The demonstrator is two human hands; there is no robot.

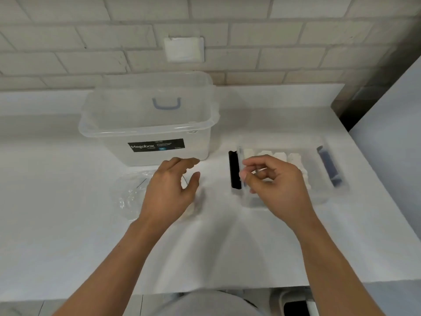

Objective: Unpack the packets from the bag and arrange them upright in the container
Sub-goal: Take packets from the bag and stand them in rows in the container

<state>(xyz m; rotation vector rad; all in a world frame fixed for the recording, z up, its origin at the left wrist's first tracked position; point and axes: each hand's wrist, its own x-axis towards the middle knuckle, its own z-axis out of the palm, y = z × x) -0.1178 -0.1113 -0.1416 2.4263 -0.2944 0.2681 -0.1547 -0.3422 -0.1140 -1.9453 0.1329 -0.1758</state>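
Packets, white and upright, stand in a row inside the small clear container at the right of the white counter. The row runs between the container's black latch on its left end and its blue latch on its right end.

Right hand: poised over the container's left half, fingers curled. Thumb and forefinger appear to pinch a thin pale packet held on edge just inside the black latch. Blur makes its outline hard to separate from the container's wall.

Left hand: palm down, fingers spread and relaxed, gripping nothing. It lies over the right part of the crumpled clear bag, which sits flat on the counter left of the container. Whether the palm touches the film cannot be told, and no contents can be made out in the bag.

Large clear storage box: stands behind the bag, near the small container but apart from it. It bears a black label reading "Megabox". A blue handle shows through its clear walls.

Background: pale brick wall with a white wall plate above the box.
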